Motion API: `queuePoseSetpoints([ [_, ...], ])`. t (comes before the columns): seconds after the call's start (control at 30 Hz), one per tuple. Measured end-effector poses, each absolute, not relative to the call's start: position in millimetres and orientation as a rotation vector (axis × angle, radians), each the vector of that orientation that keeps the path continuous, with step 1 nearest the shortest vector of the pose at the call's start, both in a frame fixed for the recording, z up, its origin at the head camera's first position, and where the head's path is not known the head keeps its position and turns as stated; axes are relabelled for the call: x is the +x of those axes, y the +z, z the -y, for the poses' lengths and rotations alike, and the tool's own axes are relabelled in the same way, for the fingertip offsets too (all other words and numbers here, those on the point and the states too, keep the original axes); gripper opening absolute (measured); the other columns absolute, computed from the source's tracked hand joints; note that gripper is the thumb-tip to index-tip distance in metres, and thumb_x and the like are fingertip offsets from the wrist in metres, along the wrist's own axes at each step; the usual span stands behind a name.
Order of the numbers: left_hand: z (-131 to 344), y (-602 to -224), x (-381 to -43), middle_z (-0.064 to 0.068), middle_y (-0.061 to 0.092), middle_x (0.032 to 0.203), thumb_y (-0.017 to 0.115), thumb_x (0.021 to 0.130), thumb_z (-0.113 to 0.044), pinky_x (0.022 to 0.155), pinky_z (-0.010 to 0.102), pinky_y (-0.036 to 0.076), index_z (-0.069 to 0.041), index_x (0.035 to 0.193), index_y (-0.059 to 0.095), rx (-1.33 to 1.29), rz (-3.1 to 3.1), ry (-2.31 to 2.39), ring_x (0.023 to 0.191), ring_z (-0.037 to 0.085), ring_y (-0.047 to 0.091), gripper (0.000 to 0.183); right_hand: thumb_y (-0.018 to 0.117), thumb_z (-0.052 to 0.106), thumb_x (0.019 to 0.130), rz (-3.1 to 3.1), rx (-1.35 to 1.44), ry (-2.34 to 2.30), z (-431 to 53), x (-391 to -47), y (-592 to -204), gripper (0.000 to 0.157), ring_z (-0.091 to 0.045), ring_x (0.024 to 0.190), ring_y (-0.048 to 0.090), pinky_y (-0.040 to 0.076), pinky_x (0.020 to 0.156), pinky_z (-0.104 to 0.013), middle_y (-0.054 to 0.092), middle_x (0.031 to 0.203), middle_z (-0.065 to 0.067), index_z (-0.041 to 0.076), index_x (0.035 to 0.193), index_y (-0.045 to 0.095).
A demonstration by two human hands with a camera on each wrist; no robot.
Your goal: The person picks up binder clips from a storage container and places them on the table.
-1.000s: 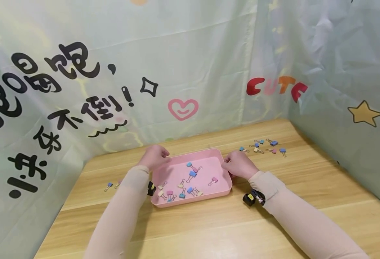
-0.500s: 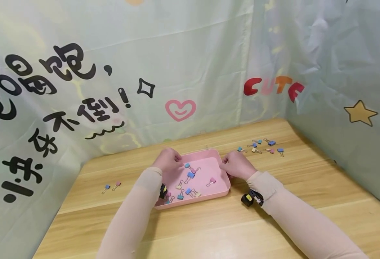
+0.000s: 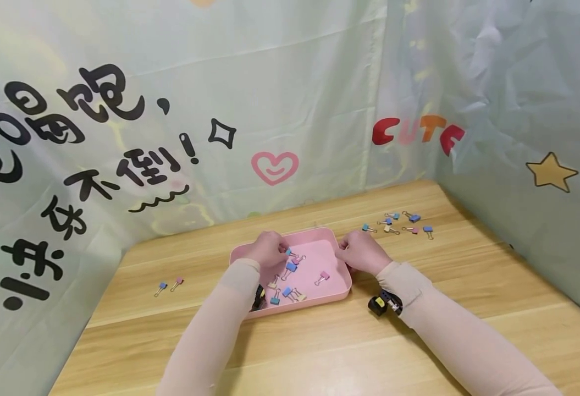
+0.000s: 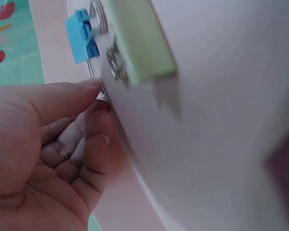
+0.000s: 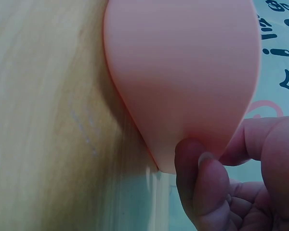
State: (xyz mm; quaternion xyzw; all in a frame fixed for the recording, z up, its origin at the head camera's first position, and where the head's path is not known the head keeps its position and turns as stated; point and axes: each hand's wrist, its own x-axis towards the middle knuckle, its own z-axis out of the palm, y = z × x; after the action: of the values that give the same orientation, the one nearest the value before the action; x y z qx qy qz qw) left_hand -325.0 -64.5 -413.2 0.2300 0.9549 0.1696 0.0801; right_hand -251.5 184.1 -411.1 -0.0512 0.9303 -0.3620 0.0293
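Observation:
A pink tray [image 3: 314, 301] rests on the wooden table, with several coloured binder clips lying in it. My left hand [image 3: 270, 250] reaches over the left part of the tray. In the left wrist view its thumb and fingertips pinch the wire handle of a blue binder clip [image 4: 82, 36]. A pale green binder clip [image 4: 139, 38] lies close beside it. My right hand [image 3: 364, 252] grips the tray's right rim, thumb and fingers on either side of the wall [image 5: 183, 82]. The left forearm hides the tray's near left corner.
Several binder clips [image 3: 391, 230] lie on the table behind and right of the tray. A blue clip [image 3: 160, 288] and a pink clip [image 3: 178, 282] lie to its left. Printed cloth [image 3: 314, 110] hangs behind the table and along its right side.
My left hand has moved right from the tray's left rim to the blue clip inside and pinches its handle. The right hand has stayed on the right rim.

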Motion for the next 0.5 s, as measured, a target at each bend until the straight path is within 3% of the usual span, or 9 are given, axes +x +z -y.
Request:
queuePoseSetpoints([
  [0.23, 53, -413, -320, 0.0, 0.067, 0.09, 0.072, 0.086, -0.013, 0.08, 0.03, 0.052, -0.008, 0.102, 0.073, 0.664, -2.785, 0.563, 0.082, 0.013, 0.059, 0.017, 0.059, 0.017, 0.088, -2.869, -0.152, -1.118, -184, -252, -412, 0.02, -0.014, 0.049, 0.058, 0.049, 0.048, -0.027, 0.057, 0.056, -0.002, 0.006, 0.074, 0.067],
  [0.5, 51, -414, -321, -0.003, 0.064, 0.076, 0.075, 0.085, -0.019, 0.068, 0.027, 0.05, -0.011, 0.083, 0.072, 0.619, -2.811, 0.576, 0.072, 0.014, 0.057, 0.008, 0.059, 0.017, 0.088, -2.883, -0.157, -1.101, -185, -253, -413, 0.021, -0.014, 0.048, 0.057, 0.047, 0.047, -0.027, 0.056, 0.055, -0.002, 0.006, 0.072, 0.066],
])
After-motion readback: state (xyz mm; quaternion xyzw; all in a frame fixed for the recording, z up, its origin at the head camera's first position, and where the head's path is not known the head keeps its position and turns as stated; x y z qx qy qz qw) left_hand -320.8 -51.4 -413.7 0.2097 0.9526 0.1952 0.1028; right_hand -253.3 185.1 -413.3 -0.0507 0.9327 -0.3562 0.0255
